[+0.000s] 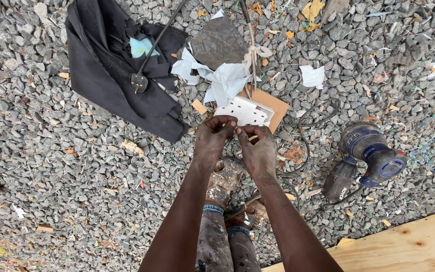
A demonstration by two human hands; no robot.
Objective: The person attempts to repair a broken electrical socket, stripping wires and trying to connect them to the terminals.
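Pinching small pale piece, both hands' fingers [226, 122] curled.

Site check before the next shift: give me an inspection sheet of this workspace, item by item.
Surface: loose grey gravel, littered with wood chips and paper scraps.
Job's things: white socket block on a piece of cardboard; both hands meet at its near edge.
Clutter: black cloth, torn white paper, flat stone, blue sander lying on its side.
Grippers: left hand and right hand pinch something small between the fingertips; too small to tell what.
Cables: black lead ending in a loose plug on the cloth; dark cord looping toward the sander.
Surroundings: plywood sheet at lower right.
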